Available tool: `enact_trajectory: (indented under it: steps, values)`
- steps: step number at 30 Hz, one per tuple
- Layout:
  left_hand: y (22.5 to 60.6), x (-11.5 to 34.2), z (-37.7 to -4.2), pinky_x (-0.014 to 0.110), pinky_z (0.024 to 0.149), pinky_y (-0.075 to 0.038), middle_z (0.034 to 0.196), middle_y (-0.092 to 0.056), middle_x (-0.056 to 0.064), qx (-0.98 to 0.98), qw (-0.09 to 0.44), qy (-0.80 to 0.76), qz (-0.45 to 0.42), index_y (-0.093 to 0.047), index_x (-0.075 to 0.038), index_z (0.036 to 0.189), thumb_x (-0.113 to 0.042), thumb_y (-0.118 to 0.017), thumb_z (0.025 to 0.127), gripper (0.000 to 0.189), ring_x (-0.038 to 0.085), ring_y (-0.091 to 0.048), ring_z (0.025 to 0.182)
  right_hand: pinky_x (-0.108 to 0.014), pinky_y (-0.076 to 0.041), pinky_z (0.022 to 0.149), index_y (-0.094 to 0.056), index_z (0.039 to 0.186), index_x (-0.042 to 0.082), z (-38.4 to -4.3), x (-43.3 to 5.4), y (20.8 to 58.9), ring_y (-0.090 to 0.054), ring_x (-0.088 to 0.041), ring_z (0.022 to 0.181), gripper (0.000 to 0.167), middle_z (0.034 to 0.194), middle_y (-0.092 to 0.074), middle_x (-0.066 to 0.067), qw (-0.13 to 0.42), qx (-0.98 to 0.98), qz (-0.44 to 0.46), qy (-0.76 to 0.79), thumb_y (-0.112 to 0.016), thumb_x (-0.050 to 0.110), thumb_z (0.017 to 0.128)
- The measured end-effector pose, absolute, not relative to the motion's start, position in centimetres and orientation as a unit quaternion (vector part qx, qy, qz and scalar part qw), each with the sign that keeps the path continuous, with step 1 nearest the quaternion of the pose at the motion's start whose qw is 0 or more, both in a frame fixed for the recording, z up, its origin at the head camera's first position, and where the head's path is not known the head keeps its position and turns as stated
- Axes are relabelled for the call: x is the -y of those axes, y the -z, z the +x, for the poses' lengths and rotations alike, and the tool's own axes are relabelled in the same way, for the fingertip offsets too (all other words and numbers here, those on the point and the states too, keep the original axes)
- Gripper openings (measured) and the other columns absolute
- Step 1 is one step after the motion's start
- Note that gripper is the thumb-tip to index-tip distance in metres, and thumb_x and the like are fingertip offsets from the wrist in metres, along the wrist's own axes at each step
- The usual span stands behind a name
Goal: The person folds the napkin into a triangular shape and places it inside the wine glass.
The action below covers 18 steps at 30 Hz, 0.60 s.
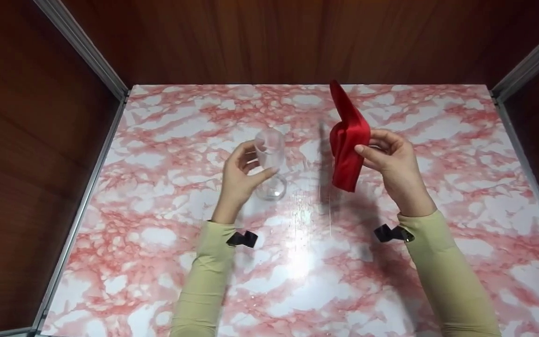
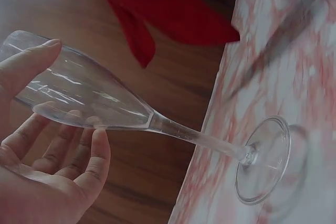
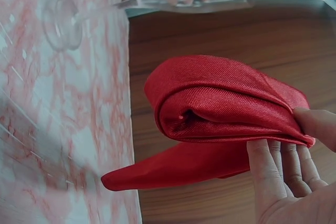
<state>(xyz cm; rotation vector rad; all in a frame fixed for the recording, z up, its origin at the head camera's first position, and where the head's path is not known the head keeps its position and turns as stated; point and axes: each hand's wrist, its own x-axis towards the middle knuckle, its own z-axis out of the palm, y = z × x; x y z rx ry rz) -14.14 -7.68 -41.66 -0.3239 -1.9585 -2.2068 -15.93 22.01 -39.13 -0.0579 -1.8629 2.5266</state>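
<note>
A clear champagne flute [image 1: 269,146] stands nearly upright on the marbled table, its round foot [image 2: 263,160] close over the surface. My left hand [image 1: 241,175] holds the flute by its bowl, thumb on one side and fingers on the other. To the right, a red satin cloth napkin [image 1: 351,154], folded and rolled into layers, is held up above the table. My right hand [image 1: 398,166] pinches the napkin along its right edge between thumb and fingers. One pointed end of the napkin [image 3: 173,169] sticks out beyond the folded part.
The table [image 1: 157,285] has a glossy red-and-white marbled top that reflects light. Brown wood panels [image 1: 293,42] rise at the back and on both sides, with grey metal strips [image 1: 87,51] along the corners. Black bands [image 1: 243,238] sit at the cuffs of both light green sleeves.
</note>
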Motion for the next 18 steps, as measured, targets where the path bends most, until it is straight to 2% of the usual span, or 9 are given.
enact_trajectory:
  steps: [2, 9, 18]
  values:
    - [41.7, 6.8, -14.2, 0.05, 0.092, -0.046, 0.114, -0.057, 0.023, 0.655, 0.082, 0.742, -0.119, -0.055, 0.009, 0.12, 0.009, -0.079, 0.07, 0.056, 0.038, -0.054, 0.104, -0.033, -0.057, 0.071, -0.066, 0.105, -0.002, -15.9, -22.1, 39.1, -0.065, -0.021, 0.086, 0.033, 0.094, -0.067, -0.012, 0.002, 0.595, -0.02, -0.804, -0.079, -0.001, 0.075]
    - [44.1, 4.1, -15.3, 0.044, 0.088, -0.049, 0.113, -0.06, 0.012, 0.652, 0.071, 0.741, -0.146, -0.058, 0.001, 0.121, -0.001, -0.085, 0.068, 0.06, 0.03, -0.057, 0.102, -0.032, -0.057, 0.069, -0.066, 0.103, -0.002, -15.9, -22.3, 39.4, -0.064, -0.02, 0.084, 0.031, 0.091, -0.067, -0.011, 0.005, 0.586, -0.019, -0.81, -0.078, -0.003, 0.075]
    - [42.5, 1.8, -14.7, 0.049, 0.09, -0.046, 0.115, -0.059, 0.018, 0.648, 0.034, 0.742, -0.17, -0.056, 0.008, 0.122, 0.006, -0.081, 0.07, 0.058, 0.035, -0.055, 0.105, -0.031, -0.057, 0.069, -0.066, 0.102, -0.002, -15.9, -22.4, 39.4, -0.064, -0.018, 0.083, 0.03, 0.089, -0.067, -0.01, 0.009, 0.583, -0.013, -0.812, -0.078, -0.004, 0.075]
